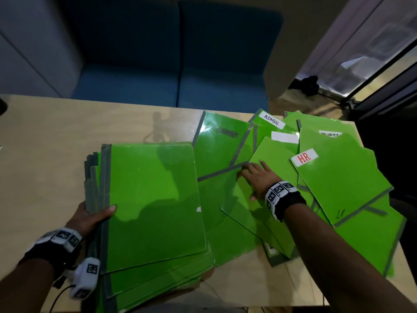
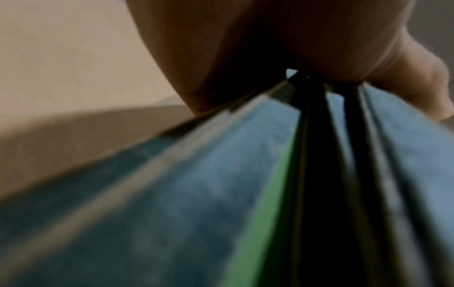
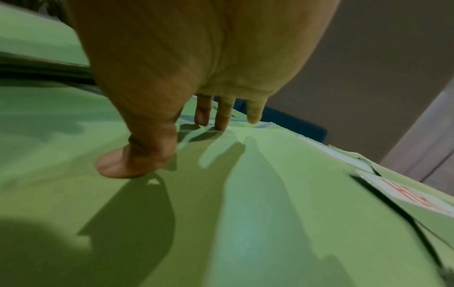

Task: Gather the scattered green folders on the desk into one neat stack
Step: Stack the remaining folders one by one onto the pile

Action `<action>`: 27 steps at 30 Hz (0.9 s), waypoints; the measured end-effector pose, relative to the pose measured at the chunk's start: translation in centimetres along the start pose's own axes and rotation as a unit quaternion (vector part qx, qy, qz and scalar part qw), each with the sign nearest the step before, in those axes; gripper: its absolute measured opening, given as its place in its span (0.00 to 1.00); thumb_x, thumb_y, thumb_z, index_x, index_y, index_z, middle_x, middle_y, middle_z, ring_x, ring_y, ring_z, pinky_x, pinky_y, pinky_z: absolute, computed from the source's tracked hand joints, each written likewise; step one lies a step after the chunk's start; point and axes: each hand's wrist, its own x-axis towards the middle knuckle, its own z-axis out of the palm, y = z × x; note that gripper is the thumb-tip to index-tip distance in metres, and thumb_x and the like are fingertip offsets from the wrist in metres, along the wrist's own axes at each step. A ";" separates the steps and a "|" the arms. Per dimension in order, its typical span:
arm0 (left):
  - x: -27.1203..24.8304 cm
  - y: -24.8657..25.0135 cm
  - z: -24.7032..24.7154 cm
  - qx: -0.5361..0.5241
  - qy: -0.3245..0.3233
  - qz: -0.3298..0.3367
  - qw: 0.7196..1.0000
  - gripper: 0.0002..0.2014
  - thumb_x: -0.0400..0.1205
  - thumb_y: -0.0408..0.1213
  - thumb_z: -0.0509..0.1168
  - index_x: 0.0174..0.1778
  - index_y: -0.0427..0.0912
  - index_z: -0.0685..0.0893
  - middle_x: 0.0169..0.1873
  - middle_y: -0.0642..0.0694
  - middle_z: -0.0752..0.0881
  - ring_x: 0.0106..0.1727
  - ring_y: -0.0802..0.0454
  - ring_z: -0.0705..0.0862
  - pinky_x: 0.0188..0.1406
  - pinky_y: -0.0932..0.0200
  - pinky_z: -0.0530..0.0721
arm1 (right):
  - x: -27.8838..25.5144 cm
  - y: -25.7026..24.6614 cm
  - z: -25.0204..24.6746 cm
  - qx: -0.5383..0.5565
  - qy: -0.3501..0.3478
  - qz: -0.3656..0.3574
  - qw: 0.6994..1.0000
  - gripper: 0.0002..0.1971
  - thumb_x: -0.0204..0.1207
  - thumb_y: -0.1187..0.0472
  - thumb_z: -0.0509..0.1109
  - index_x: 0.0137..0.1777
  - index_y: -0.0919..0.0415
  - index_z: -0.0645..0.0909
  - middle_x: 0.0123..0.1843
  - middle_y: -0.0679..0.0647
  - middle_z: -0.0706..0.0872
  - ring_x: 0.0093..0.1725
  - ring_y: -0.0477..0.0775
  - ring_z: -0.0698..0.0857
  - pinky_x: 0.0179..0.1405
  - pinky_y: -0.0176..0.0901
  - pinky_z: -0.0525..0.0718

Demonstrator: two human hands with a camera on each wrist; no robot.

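- Gripping the spine side of the gathered stack (image 1: 155, 206), the left hand (image 1: 90, 216) lays its thumb on the top cover, its fingers hidden beneath; I cannot count the folders from the fanned edges
- My left wrist view is blurred: only grey spines and a strip of green wedged against the palm (image 2: 282, 48), with bare desk (image 2: 61, 68) to one side
- From the head camera, the right hand (image 1: 257, 177) lies flat with fingers spread on a loose green folder (image 1: 266, 154) right of the stack; its wrist view shows straight fingertips (image 3: 222, 120) and thumb touching that cover, gripping nothing
- The scattered folders overlap, so I get no firm tally, though several remain; three labels read: ADMIN label (image 1: 272, 119), HR label (image 1: 304, 157) and a half-covered one (image 1: 330, 133) I cannot fully read; a fourth label (image 1: 284, 137) is blank
- A blue sofa (image 1: 171, 64) stands behind the desk, cut off at the frame's top
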 end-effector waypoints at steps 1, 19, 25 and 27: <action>-0.2 0.2 0.1 -0.003 0.002 0.000 1.000 0.48 0.50 0.53 0.79 0.66 0.33 0.79 0.56 0.34 0.86 0.54 0.40 0.83 0.59 0.46 0.76 | 0.3 0.1 -0.5 -0.021 -0.004 -0.010 1.000 0.48 0.61 0.45 0.83 0.79 0.45 0.61 0.84 0.54 0.60 0.84 0.58 0.56 0.82 0.66 0.43; -0.1 1.1 -0.7 0.104 -0.020 -0.013 0.994 0.57 0.44 0.63 0.80 0.68 0.35 0.78 0.57 0.35 0.84 0.53 0.42 0.81 0.57 0.51 0.75 | -0.7 -1.9 0.3 0.295 0.174 0.280 0.897 0.45 0.74 0.40 0.71 0.85 0.48 0.51 0.87 0.56 0.48 0.85 0.63 0.53 0.81 0.67 0.57; 1.1 0.3 -3.5 0.139 0.018 -0.044 0.989 0.39 0.67 0.51 0.79 0.69 0.31 0.78 0.59 0.30 0.84 0.51 0.39 0.80 0.56 0.48 0.77 | -2.9 -2.8 3.8 0.243 0.055 0.328 0.911 0.52 0.72 0.23 0.54 0.86 0.55 0.39 0.86 0.61 0.53 0.82 0.65 0.59 0.76 0.61 0.66; 0.9 0.4 -4.0 0.165 0.026 -0.047 0.985 0.32 0.75 0.44 0.76 0.69 0.29 0.77 0.60 0.29 0.83 0.48 0.40 0.79 0.53 0.48 0.76 | -2.9 -4.9 3.6 0.216 0.054 0.330 0.917 0.54 0.71 0.21 0.50 0.86 0.56 0.38 0.82 0.63 0.61 0.77 0.66 0.66 0.72 0.59 0.71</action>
